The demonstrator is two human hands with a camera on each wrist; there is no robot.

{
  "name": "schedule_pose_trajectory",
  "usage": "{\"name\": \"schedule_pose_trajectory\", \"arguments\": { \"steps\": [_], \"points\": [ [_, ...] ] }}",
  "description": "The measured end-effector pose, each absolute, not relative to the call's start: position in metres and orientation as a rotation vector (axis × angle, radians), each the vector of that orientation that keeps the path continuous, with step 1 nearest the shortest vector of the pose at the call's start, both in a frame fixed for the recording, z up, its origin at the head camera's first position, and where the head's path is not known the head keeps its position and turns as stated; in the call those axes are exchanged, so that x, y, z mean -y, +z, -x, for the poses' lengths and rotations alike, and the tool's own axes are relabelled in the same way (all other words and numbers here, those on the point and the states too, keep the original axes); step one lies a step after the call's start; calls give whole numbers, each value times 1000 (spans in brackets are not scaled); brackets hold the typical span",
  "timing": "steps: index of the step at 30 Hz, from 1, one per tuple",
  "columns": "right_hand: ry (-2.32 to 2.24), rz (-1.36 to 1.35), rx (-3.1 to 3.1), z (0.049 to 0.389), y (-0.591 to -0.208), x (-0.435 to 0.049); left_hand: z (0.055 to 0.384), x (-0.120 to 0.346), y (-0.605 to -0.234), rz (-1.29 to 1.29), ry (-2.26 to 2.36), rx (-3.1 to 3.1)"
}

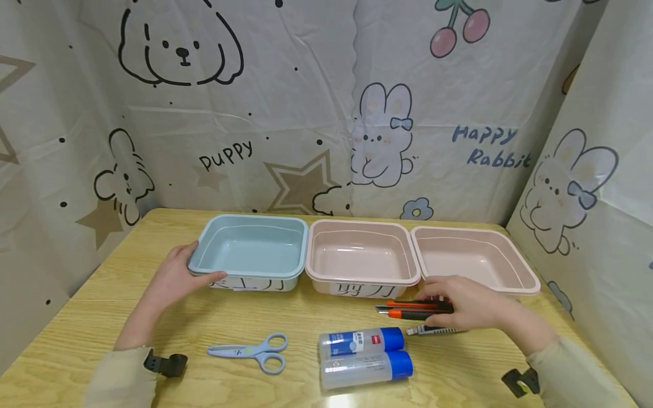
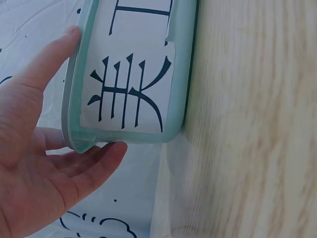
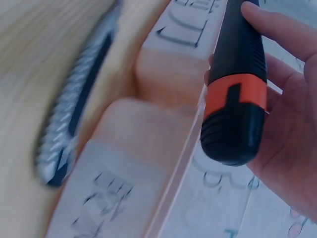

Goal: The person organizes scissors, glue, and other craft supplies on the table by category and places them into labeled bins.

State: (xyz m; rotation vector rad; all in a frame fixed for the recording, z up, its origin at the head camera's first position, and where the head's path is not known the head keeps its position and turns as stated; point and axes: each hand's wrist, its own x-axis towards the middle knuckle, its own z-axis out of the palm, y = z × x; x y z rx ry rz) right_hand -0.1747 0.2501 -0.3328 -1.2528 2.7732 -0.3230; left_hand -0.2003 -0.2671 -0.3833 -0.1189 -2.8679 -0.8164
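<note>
At the left end of the light blue bin, my left hand grips the corner, its thumb on the front rim and its fingers below the rim at the side. My right hand holds a black and orange utility knife between thumb and fingers, in front of the right pink bin. A second black and orange knife shows alongside it in the head view; whether the hand grips both, I cannot tell. Just beneath, a grey snap-off utility knife lies on the table.
Between the outer bins stands a middle pink bin with a lettered label. Light blue scissors lie at front left. Two clear glue bottles with blue caps, the upper and lower, lie at front centre. A printed curtain hangs behind.
</note>
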Motion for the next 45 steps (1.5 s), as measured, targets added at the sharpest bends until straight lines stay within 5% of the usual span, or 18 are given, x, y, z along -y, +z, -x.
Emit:
{"name": "schedule_pose_trajectory", "arguments": {
  "steps": [45],
  "points": [
    [-382, 1472, -2845, 246, -329, -42, 201, 272, -385, 91, -964, 2870]
  ]
}}
